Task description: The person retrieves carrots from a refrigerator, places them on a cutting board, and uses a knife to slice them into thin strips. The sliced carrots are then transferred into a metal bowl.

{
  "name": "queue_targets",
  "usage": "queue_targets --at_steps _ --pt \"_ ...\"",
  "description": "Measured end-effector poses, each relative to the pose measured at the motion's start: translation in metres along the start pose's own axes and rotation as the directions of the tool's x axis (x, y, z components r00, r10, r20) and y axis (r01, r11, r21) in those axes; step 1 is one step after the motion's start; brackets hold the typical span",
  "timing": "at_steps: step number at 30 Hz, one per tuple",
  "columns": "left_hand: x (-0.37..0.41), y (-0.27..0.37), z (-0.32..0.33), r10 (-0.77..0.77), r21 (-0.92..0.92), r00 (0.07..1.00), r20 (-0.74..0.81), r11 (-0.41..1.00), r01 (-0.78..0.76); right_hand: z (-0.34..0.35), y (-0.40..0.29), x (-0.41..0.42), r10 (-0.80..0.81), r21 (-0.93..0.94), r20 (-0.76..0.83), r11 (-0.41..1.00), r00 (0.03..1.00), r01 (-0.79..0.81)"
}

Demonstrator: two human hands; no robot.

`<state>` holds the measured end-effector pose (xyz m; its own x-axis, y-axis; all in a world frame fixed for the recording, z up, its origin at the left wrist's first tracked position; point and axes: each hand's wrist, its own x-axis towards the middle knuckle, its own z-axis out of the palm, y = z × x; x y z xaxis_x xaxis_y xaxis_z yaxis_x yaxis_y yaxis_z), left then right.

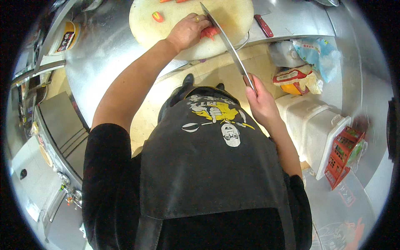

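Note:
My right hand (262, 100) grips the wooden handle of a large kitchen knife (229, 47), whose long blade reaches up across the round cutting board (147, 28). On the board, my left hand (189, 32) has its fingers bent, pressing on red-orange vegetable pieces (209, 32), perhaps carrot or pepper. The blade runs right beside those fingertips and the pieces. A cut orange-red chunk with a pale yellow-green face (158, 17) lies apart, left of my hand. More orange-red pieces (170, 1) show at the top edge of the picture, partly cut off.
A red-handled tool (264, 26), probably a small knife, lies on the steel counter (293, 22) right of the board. At left stands a white and yellow tub (67, 36). Plastic bags (300, 78), a white lidded bin (307, 125) and a red plastic basket (343, 153) are at right.

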<state>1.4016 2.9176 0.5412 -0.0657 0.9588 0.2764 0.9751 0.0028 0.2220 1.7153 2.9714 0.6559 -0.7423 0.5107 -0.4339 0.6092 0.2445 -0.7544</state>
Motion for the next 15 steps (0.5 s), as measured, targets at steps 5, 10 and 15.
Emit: queue_targets --at_steps 5,10,15 --pt "-0.003 0.0 0.001 -0.021 0.003 1.0 -0.004 1.0 0.021 -0.004 -0.019 -0.014 -0.065 0.054 -0.051 0.996 0.997 0.067" --pt "-0.001 0.006 -0.004 -0.05 -0.051 0.998 -0.026 0.997 0.049 0.009 0.006 0.0 -0.053 -0.041 -0.055 0.998 0.997 0.051" --pt "-0.003 -0.007 0.012 -0.012 -0.055 0.997 -0.07 0.998 0.008 -0.001 -0.016 -0.012 0.033 0.039 0.016 0.999 0.999 -0.034"
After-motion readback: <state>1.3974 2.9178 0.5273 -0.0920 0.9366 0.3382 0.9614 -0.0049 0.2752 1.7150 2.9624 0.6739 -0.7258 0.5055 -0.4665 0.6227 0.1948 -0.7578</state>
